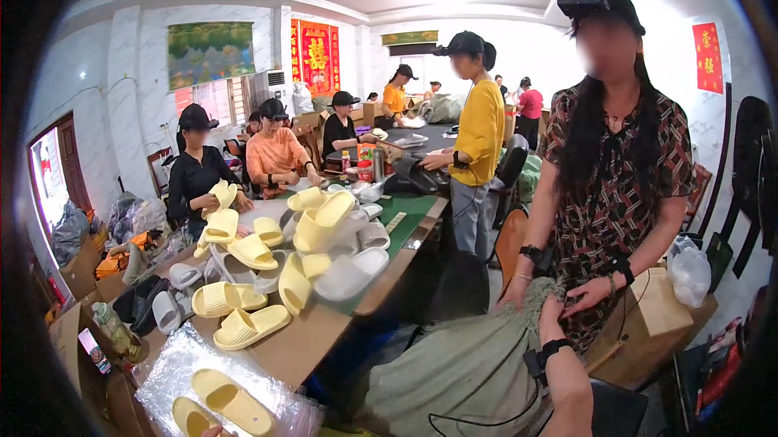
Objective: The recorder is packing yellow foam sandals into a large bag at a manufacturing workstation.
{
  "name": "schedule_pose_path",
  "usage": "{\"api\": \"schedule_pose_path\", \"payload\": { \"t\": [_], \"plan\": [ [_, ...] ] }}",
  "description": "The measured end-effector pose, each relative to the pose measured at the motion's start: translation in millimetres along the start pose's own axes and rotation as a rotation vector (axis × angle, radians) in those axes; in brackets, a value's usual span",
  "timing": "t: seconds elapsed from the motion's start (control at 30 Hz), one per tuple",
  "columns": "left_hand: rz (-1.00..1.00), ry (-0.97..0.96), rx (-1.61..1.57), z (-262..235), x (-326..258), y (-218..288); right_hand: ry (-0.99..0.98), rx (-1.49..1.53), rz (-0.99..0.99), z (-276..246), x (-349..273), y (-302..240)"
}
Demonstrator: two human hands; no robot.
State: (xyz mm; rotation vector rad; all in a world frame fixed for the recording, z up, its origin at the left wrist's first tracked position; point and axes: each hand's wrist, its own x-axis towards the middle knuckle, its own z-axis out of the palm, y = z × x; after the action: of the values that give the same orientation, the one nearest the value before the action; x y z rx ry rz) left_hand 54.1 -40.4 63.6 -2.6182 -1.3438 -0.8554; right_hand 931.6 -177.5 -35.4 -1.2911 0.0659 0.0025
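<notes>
At the lower edge, only a bit of my left hand (212, 431) shows, its fingers against a pair of yellow slippers (235, 403) above clear plastic bags (174, 364). The rest of that hand is out of the picture. My right hand (551, 315), with a black strap on its wrist, is closed on the bunched neck of a large grey-green sack (454, 368). A person (620, 145) in a patterned dress stands across from me. One of that person's hands (512, 294) is at the sack's neck, the other (590, 294) beside my hand.
Yellow slippers (251, 327) and grey slippers (352, 273) lie heaped on the long table (312, 340). Cardboard boxes (652, 315) stand at the right, with a white plastic bag (689, 275) on top. A dark cable (478, 418) crosses the sack. Several people work around the table.
</notes>
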Motion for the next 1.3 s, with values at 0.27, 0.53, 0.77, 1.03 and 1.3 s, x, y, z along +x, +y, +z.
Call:
{"api": "schedule_pose_path", "payload": {
  "t": [0.27, 0.53, 0.77, 1.03, 1.3],
  "plan": [
    [-0.121, 0.031, -0.103, -5.5, -19.8, -9.2, 0.003, -0.16, -0.214, 37.9, -29.8, -21.2],
    [-0.22, 0.223, 0.04, -24.2, -43.8, -8.7, -0.021, -0.52, -0.223, 53.6, -87.7, -63.2],
    [-0.23, 0.19, 0.064, -13.4, -47.2, -23.7, -0.221, -0.825, -0.24, 49.3, -80.5, -38.5],
    [-0.218, 0.275, 0.092, 0.5, -56.6, -21.5, -0.303, -1.348, -0.837, 52.3, -187.8, -113.4],
    [-0.159, 0.343, 0.052, -3.7, -49.7, -10.1, -0.509, -2.134, -0.929, 58.2, -205.1, -130.8]
  ]
}}
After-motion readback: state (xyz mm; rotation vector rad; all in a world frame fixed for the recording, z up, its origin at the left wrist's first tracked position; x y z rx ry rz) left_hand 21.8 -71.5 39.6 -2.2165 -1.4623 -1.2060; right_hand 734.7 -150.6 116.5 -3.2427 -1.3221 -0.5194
